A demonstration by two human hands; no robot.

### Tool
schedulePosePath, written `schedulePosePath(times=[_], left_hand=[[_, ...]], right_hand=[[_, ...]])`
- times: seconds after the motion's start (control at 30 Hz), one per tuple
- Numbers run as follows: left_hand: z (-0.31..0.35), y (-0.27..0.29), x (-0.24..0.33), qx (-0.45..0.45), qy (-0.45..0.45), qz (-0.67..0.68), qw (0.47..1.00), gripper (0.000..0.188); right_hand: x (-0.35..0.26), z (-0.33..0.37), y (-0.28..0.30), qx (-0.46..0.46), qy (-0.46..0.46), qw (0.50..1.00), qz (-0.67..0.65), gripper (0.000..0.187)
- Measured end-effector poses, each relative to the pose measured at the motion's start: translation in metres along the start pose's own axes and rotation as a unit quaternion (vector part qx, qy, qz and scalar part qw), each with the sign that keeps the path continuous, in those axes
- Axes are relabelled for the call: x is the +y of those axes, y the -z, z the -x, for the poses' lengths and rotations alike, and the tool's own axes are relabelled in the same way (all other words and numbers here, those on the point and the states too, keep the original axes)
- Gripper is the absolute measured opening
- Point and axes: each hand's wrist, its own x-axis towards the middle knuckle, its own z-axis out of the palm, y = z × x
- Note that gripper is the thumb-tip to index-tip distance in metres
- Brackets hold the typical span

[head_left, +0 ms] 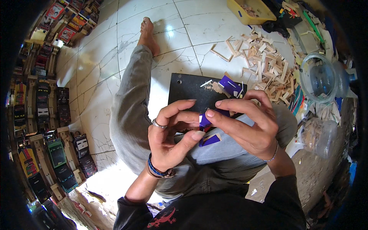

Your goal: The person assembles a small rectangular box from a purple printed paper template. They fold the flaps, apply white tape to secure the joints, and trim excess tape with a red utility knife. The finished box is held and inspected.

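Observation:
My left hand (168, 132), with a ring and dark cord bracelets, curls its fingers and thumb around the left end of a small purple strip-like piece (204, 120). From the other side, my right hand (249, 126) presses its thumb on that piece. Just below, a purple part with a pale wooden edge (211, 140) shows over my thigh; whether it joins the held piece I cannot tell. In front of the hands lies a black board (188, 88). On it are a purple sheet piece (230, 85), white slivers and tan scraps.
Loose wooden sticks and L-shaped pieces (268, 65) are heaped at the far right, with a yellow tub (251, 13) behind. A clear plastic container (318, 78) stands right. Rows of small decorated truck-like boxes (57, 153) line the left. My bare foot (147, 38) rests on cracked tiles.

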Motion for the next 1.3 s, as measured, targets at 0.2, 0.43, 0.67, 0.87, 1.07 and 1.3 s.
schedulePosePath(times=[0.2, 0.43, 0.67, 0.87, 1.07, 1.3], left_hand=[[0.002, -0.005, 0.002, 0.026, 0.039, -0.035, 0.998, 0.036], [0.001, -0.001, 0.002, 0.014, -0.003, -0.059, 0.998, 0.035], [0.0, -0.004, -0.001, -0.016, 0.027, 0.116, 0.993, 0.073], [0.002, 0.0, 0.0, -0.021, 0.044, 0.035, 0.998, 0.069], [-0.001, -0.002, -0.002, -0.01, 0.064, 0.089, 0.994, 0.057], [-0.003, -0.001, -0.001, 0.015, 0.201, 0.241, 0.949, 0.047]], right_hand=[[-0.007, -0.001, 0.004, -0.015, -0.022, 1.0, 0.003, 0.035], [-0.009, 0.0, 0.003, 0.002, -0.003, 1.0, 0.03, 0.031], [-0.007, -0.002, 0.005, -0.005, -0.011, 0.999, 0.038, 0.032], [-0.01, -0.001, 0.005, -0.017, -0.008, 0.999, 0.047, 0.037], [-0.006, 0.0, -0.002, 0.003, -0.027, 0.999, 0.016, 0.038], [-0.001, -0.008, -0.001, 0.017, -0.02, 1.0, -0.017, 0.04]])
